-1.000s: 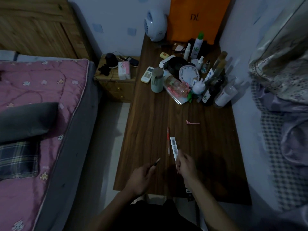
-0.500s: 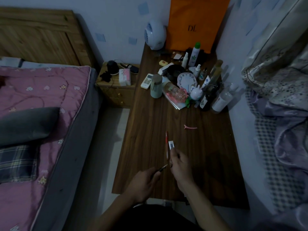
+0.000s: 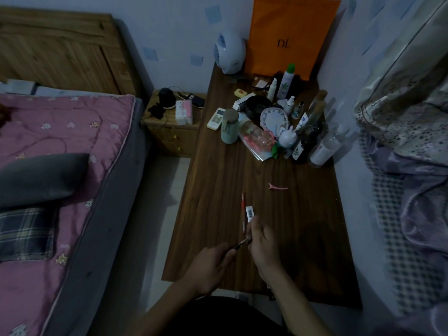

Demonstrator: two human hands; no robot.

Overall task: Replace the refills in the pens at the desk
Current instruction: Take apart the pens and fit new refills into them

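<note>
Now the left hand [image 3: 208, 270] grips the dark pen [image 3: 238, 246], barrel slanting up and right so its tip meets the right hand's [image 3: 263, 241] pinching fingers, while the red pen [image 3: 243, 212] lies lengthwise away on the desk [image 3: 291, 226] just beyond them

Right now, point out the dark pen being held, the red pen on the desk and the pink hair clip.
dark pen [image 3: 241, 244], head view, exposed barrel near the tip.
red pen [image 3: 243, 210], head view, mid-barrel.
pink hair clip [image 3: 278, 187], head view, its middle.
</note>
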